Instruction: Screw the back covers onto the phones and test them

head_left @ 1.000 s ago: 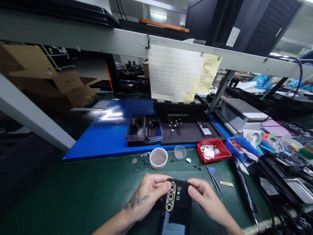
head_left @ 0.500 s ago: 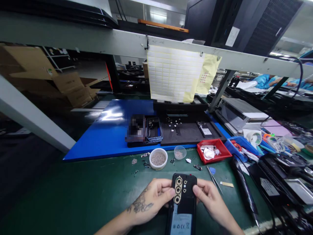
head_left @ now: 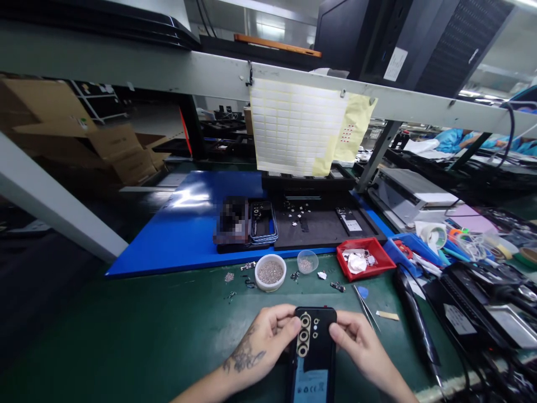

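A black smartphone [head_left: 316, 350] is held upright near the bottom of the view, with its inner side showing: gold camera rings at the upper left and a printed battery label below. My left hand [head_left: 272, 338] pinches its left edge near the top, thumb beside the camera rings. On the opposite edge, my right hand [head_left: 361, 341] grips with the thumb on the upper right corner. The phone's lower end runs out of view. Tweezers [head_left: 366, 309] lie on the green mat right of my right hand, close to a blue pick [head_left: 363, 292].
A white tub of tiny screws [head_left: 271, 273], a clear cup [head_left: 307, 262] and a red parts tray [head_left: 366, 258] stand beyond the phone. Behind them a black tray [head_left: 319, 224] rests on a blue board [head_left: 176, 224]. A black electric screwdriver [head_left: 417, 324] lies at right.
The phone's top edge sits slightly lower in view, still between both hands. The grip looks the same, and the whole scene has shifted slightly left.
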A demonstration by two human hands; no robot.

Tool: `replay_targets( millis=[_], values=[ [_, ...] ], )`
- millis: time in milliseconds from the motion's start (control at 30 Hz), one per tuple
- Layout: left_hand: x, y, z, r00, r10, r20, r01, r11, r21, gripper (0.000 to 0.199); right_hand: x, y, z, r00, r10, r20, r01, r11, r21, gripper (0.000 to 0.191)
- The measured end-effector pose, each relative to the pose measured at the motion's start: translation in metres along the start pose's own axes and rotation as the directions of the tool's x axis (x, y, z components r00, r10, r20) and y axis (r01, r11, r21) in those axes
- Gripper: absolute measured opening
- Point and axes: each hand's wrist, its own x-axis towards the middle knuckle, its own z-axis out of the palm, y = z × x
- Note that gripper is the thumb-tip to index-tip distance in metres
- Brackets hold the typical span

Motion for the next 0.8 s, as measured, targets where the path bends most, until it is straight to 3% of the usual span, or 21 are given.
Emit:
replay_targets(
  millis=[133,333,500,700,800],
  values=[
    [-0.003,0.002,-0.001,0.996,0.066,-0.067,-0.059,0.994,0.094,0.046,-0.005,-0.003,0.004,1.0,0.006,0.002,-0.006,1.0,-0.019,0.045],
    [0.002,-0.002,-0.005,0.999,0.042,0.014,-0.043,0.999,0.03,0.047,-0.005,-0.006,0.004,1.0,-0.007,0.007,0.007,0.998,-0.064,0.045],
    [-0.001,0.002,-0.001,0.995,0.06,-0.077,-0.051,0.993,0.105,0.042,-0.012,-0.004,0.005,0.999,-0.031,-0.026,0.024,0.974,-0.224,0.042],
    [-0.004,0.005,-0.004,0.995,0.091,-0.041,-0.083,0.984,0.161,0.045,-0.021,0.003,0.008,0.997,-0.054,-0.062,0.033,0.953,-0.3,0.04],
    [-0.006,0.006,-0.001,0.998,0.056,-0.043,-0.049,0.986,0.158,0.047,-0.02,0.005,0.012,0.987,-0.064,-0.15,0.022,0.964,-0.265,0.045]
  ],
)
